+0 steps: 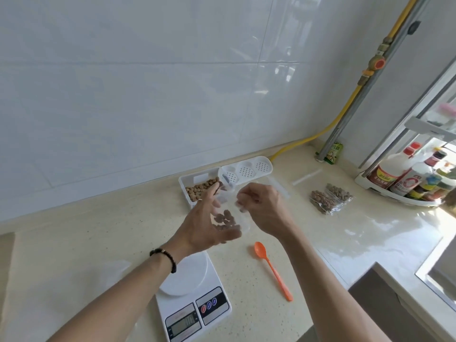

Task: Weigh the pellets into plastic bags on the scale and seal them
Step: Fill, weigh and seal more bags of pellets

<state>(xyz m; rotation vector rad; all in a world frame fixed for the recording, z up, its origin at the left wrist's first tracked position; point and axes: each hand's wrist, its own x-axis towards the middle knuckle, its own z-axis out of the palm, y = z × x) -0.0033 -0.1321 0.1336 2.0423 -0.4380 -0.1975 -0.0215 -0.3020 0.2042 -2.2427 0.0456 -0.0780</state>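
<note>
Clear plastic makes the bag (230,213), and both hands hold it up in the air above the surface (320,243), past the far edge of the scale (192,294). Brown pellets (225,220) sit in the bottom of the bag. The left hand (207,225) is on the bag's left side with its fingers curled loosely round it; the fingers look blurry, so how tight the grip is cannot be told for sure. The right hand (261,206) pinches the bag's top right edge between thumb and fingers. A dark bead bracelet (165,259) goes round the left wrist. The white scale sits near the front, with nothing on its round plate. An orange spoon (272,269) lies just to the right of the scale. A white box (187,191) with more pellets stands by the wall, behind the hands. Two filled bags (329,198) lie side by side farther right. Bottles (407,176) stand in a rack at the far right.
</note>
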